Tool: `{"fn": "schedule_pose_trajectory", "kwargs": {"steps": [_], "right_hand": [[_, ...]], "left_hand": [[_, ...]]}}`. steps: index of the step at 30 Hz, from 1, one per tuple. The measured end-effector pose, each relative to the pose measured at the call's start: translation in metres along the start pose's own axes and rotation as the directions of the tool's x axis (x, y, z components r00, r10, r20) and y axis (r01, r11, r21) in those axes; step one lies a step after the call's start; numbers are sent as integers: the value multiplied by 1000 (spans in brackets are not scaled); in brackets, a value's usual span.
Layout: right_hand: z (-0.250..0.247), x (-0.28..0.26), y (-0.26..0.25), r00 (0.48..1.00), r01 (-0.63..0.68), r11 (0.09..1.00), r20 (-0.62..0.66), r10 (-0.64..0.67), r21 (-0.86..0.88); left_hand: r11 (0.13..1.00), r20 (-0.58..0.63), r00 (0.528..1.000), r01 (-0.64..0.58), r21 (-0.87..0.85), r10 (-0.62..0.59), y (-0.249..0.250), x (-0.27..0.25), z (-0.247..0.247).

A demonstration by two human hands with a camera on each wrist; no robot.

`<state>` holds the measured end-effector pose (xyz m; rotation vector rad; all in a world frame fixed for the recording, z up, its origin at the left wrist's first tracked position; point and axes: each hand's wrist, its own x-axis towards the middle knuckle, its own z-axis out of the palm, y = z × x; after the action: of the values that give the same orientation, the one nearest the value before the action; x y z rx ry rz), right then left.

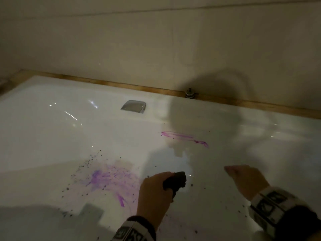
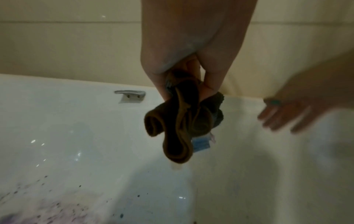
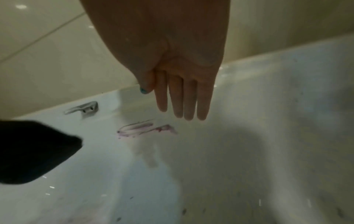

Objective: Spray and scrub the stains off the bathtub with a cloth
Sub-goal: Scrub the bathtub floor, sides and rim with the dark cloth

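Note:
The white bathtub (image 1: 52, 136) fills the head view. A smeared purple stain (image 1: 111, 178) with dark specks lies on its floor at lower left, and a purple streak (image 1: 184, 138) marks the far wall. My left hand (image 1: 156, 190) grips a bunched dark brown cloth (image 1: 175, 182), which hangs from the fingers above the tub floor in the left wrist view, cloth (image 2: 184, 125). My right hand (image 1: 243, 180) hovers to the right, holding nothing, its fingers (image 3: 182, 97) straight and together above the streak (image 3: 145, 128).
A chrome overflow plate (image 1: 133, 106) sits on the far tub wall. A wooden strip (image 1: 104, 83) and a small metal fitting (image 1: 190, 93) run along the rim below the tiled wall (image 1: 156, 40). Dark specks scatter across the tub floor.

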<state>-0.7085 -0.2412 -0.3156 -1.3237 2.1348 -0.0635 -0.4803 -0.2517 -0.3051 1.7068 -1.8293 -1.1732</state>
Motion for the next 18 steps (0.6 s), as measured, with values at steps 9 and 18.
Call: {"fn": "schedule_pose_trajectory", "kwargs": {"steps": [9, 18], "right_hand": [[-1, -168, -107, 916, -298, 627, 401, -24, 720], [-73, -332, -176, 967, 142, 741, 68, -246, 656]], "left_hand": [[1000, 8, 1000, -3, -7, 3, 63, -146, -84], [988, -108, 990, -98, -121, 86, 118, -279, -177]]}}
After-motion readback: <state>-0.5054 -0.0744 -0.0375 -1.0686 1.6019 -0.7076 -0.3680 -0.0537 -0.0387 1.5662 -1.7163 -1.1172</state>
